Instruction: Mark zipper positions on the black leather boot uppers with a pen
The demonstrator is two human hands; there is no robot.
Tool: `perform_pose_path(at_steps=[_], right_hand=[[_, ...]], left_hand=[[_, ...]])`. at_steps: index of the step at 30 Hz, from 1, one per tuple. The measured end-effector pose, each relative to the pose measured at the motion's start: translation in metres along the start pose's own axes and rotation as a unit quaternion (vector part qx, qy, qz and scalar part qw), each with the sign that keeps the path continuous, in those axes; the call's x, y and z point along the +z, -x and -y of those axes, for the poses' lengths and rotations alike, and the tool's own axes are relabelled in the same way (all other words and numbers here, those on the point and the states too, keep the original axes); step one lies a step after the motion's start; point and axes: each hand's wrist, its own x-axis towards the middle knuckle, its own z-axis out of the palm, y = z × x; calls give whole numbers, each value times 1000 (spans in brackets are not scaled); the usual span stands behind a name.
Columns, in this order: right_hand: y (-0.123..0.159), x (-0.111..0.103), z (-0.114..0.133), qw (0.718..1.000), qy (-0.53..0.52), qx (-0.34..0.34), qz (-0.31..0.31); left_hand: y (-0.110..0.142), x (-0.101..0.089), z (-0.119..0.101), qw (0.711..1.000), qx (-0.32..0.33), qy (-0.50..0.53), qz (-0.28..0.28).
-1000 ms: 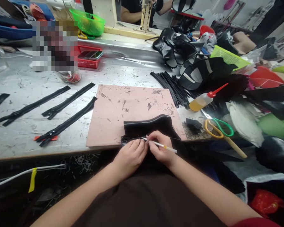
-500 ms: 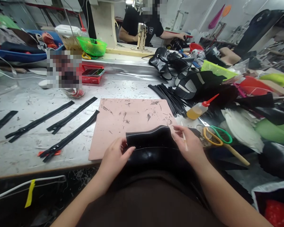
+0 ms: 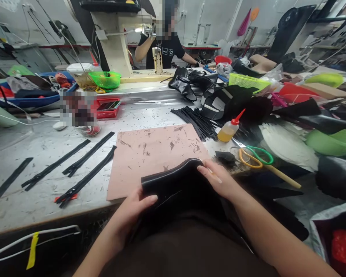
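Observation:
A glossy black leather piece point(image 3: 175, 184) spans between my two hands, its folded upper edge lying over the front of a pink board point(image 3: 150, 150). My left hand point(image 3: 140, 204) grips its left end, with the thumb on top and the other fingers mostly hidden beneath. At the right end, my right hand point(image 3: 216, 175) pinches the leather between thumb and fingers. A thin whitish stick point(image 3: 215, 175) is also tucked in the right hand. Several black zippers point(image 3: 88, 175) lie on the table left of the board.
Right of the board stand a glue bottle point(image 3: 228, 129) with a red tip and scissors point(image 3: 255, 156) with green and yellow handles. Behind lie black strips point(image 3: 194, 121) and black leather pieces point(image 3: 225, 102). A co-worker point(image 3: 164, 48) sits beyond a sewing machine point(image 3: 112, 42).
The leather piece has shifted left and tilted, its right end now higher, with both hands moving along. My right thumb now lies over its edge. The camera view has tipped upward.

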Motion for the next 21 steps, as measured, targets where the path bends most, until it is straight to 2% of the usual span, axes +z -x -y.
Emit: perform_pose_path(at_steps=[4,7,10,13,15,18,21], right_hand=[[1,-7,6,994,-97,2,55],[-2,-12,4,977,-182,27,111],[-6,-15,0,946,-266,79,166],[-9,-19,-5,926,-306,109,192],[-8,-24,-8,939,-272,93,189],[-2,-36,-13,979,-131,30,156],[8,-45,-18,987,-57,-20,150]], left_hand=[[14,14,15,998,-8,45,45],[17,26,22,998,50,39,31],[17,33,16,995,94,17,14],[17,39,7,995,85,5,50],[18,44,4,995,88,18,53],[20,55,6,993,100,50,31],[20,65,9,994,91,63,19]])
